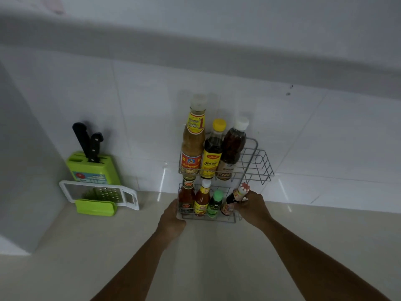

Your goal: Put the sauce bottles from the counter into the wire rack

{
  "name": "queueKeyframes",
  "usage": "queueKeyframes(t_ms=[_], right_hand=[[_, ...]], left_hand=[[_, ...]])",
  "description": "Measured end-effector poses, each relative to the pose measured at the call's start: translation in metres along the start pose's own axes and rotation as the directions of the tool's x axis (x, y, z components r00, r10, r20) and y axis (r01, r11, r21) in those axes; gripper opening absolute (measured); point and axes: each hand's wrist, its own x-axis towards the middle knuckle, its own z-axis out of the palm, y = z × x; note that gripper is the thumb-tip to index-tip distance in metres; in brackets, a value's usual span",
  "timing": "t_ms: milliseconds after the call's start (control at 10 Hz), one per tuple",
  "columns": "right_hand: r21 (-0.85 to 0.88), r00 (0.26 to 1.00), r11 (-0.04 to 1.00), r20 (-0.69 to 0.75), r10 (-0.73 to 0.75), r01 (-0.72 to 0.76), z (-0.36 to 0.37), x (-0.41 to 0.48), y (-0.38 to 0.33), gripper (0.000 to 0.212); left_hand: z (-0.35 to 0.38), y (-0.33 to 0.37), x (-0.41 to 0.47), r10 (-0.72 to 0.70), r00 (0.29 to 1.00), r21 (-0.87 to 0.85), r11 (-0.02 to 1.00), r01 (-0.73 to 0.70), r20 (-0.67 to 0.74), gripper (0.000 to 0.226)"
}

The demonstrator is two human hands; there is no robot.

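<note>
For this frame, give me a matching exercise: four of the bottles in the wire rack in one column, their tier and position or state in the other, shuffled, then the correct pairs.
Things:
1. Tall amber bottle with a clear cap and yellow neck label
2. Dark bottle with a yellow cap
3. Small green bottle with a green cap
4. Dark bottle with a red-splashed white cap

Places or states:
A. Lower tier, tilted, held by the right hand
B. Upper tier, middle
C. Upper tier, left end
D. Lower tier, upright, third from the left

Pairs: 1-C, 2-B, 3-D, 4-A
</note>
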Motion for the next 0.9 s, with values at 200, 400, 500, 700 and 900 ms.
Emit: queueKeyframes(t_ms=[200,400,500,700,900], right_hand=[[-0.057,0.997,0.998,0.077,0.029,-0.024,0.012,0.019,0.003,0.034],[-0.108,0.994,0.994,0.1,0.042,-0.031,0.016,0.024,0.004,0.048],[-0.099,0.993,0.994,0.111,0.048,-0.037,0.015,0.024,0.005,0.052],[-0.043,0.985,0.998,0.163,0.063,-0.056,0.015,0.02,0.005,0.057],[-0.019,0.983,0.999,0.178,0.05,-0.047,0.007,0.005,0.01,0.094]], left_hand=[[-0.003,-0.001,0.001,-0.012,1.0,-0.023,1.0,0.012,-0.005,0.105],[0.001,0.006,-0.004,0.002,1.0,0.022,1.0,-0.002,-0.026,0.089],[0.003,0.005,-0.002,0.025,0.999,0.035,0.999,-0.023,-0.041,0.084],[0.0,0.005,-0.006,0.062,0.998,0.08,0.995,-0.061,-0.007,0.082],[-0.006,0.011,-0.02,0.109,0.994,0.084,0.99,-0.109,0.007,0.074]])
